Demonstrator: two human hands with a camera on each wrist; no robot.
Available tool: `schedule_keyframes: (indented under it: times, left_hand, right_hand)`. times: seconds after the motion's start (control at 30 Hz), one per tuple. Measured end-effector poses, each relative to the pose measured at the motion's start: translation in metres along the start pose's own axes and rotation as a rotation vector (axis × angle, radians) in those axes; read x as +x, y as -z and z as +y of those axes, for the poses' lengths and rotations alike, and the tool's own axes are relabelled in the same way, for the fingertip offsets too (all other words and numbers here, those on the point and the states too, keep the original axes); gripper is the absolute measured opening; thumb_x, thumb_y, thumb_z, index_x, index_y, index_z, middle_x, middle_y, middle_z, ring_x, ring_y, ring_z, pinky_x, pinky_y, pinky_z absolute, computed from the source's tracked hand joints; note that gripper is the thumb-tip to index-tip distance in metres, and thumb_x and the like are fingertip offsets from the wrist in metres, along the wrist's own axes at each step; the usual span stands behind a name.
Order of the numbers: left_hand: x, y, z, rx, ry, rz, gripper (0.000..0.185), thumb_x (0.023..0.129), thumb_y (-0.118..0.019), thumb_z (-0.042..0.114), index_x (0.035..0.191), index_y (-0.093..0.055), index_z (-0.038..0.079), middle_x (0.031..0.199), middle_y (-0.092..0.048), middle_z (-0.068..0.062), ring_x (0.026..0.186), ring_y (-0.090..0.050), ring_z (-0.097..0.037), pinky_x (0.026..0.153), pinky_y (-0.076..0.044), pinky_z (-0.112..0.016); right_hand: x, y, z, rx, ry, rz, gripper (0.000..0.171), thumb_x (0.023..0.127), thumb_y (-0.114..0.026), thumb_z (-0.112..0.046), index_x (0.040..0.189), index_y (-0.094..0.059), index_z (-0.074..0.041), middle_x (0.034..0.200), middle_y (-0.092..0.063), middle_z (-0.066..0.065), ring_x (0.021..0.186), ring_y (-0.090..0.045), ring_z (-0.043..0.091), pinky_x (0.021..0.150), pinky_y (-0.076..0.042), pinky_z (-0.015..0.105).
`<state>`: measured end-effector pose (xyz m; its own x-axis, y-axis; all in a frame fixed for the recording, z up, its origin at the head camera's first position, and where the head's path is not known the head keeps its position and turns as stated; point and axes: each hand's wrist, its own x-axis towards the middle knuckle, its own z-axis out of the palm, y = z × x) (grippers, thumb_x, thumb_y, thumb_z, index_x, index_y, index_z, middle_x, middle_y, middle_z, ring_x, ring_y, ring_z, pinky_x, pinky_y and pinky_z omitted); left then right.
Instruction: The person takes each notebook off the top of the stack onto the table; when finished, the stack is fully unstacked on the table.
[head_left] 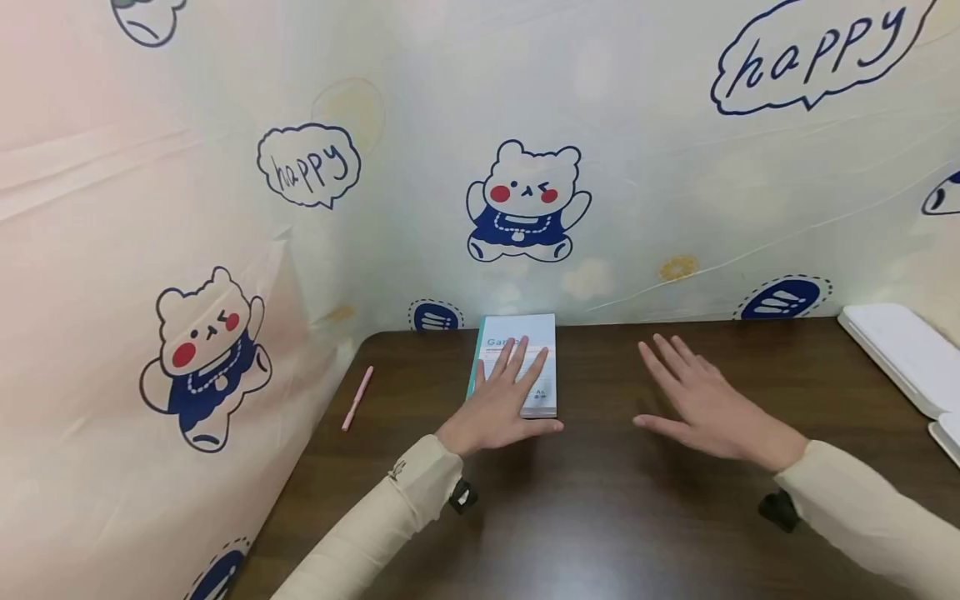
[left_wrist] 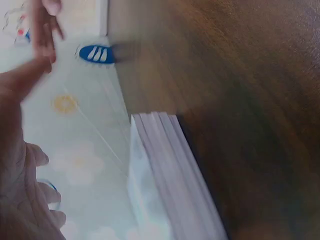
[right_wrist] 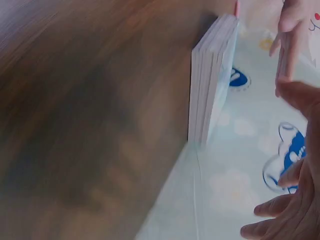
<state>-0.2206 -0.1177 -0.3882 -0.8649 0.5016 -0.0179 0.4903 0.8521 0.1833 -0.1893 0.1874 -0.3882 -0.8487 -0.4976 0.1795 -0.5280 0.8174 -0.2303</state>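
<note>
A stack of several notebooks [head_left: 517,327] with a light blue cover and a teal spine lies near the back edge of the table. Above it hovers my left hand [head_left: 498,412], fingers spread, covering part of the cover from the head camera. The left wrist view shows a gap between that hand and the pages' edges [left_wrist: 172,170]. To the right of the stack, my right hand [head_left: 705,408] is held over the bare wood, its fingers extended and holding nothing. In the right wrist view the stack [right_wrist: 207,75] stands apart from this hand.
A pink pen [head_left: 357,398] lies on the dark wooden table [head_left: 592,500] at the left. White flat objects [head_left: 907,358] sit along the right edge. A curtain [head_left: 645,192] printed with bears hangs directly behind the table and down its left side.
</note>
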Motion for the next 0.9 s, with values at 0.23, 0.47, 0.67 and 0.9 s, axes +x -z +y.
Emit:
schedule_keyframes:
  times: [0.23, 0.47, 0.67, 0.9]
  left_hand:
    - [0.008, -0.019, -0.043, -0.180, 0.214, 0.069, 0.089, 0.092, -0.053, 0.057, 0.156, -0.009, 0.014, 0.163, 0.003, -0.018, 0.151, 0.004, -0.035, 0.114, -0.008, -0.070]
    - [0.013, -0.047, -0.078, -0.330, 0.325, 0.089, 0.083, 0.096, -0.053, 0.043, 0.153, -0.012, -0.001, 0.161, -0.008, -0.024, 0.150, -0.008, -0.039, 0.115, -0.019, -0.065]
    - [0.009, -0.051, -0.085, -0.376, 0.310, 0.102, 0.083, 0.097, -0.053, 0.041, 0.153, -0.011, -0.003, 0.162, -0.011, -0.021, 0.150, -0.010, -0.038, 0.118, -0.018, -0.060]
    - [0.010, -0.043, -0.082, -0.435, 0.314, 0.183, 0.078, 0.096, -0.056, 0.034, 0.152, -0.018, -0.004, 0.160, -0.019, -0.021, 0.149, -0.019, -0.034, 0.120, -0.022, -0.048]
  right_hand:
    - [0.061, -0.066, -0.037, 0.111, -0.005, -0.033, 0.091, 0.093, -0.056, -0.052, 0.153, -0.013, 0.002, 0.155, -0.018, 0.034, 0.141, -0.023, 0.052, 0.105, -0.034, 0.067]
    - [0.095, -0.112, -0.056, 0.048, -0.046, -0.089, 0.084, 0.096, -0.052, -0.050, 0.150, -0.020, 0.006, 0.147, -0.031, 0.038, 0.130, -0.039, 0.056, 0.097, -0.042, 0.067]
    - [0.103, -0.116, -0.062, 0.035, -0.037, -0.081, 0.083, 0.097, -0.051, -0.048, 0.149, -0.020, 0.009, 0.147, -0.032, 0.038, 0.129, -0.041, 0.055, 0.097, -0.040, 0.069]
    - [0.106, -0.113, -0.065, 0.056, -0.037, -0.116, 0.083, 0.097, -0.050, -0.047, 0.150, -0.017, 0.009, 0.148, -0.028, 0.040, 0.130, -0.038, 0.057, 0.099, -0.037, 0.070]
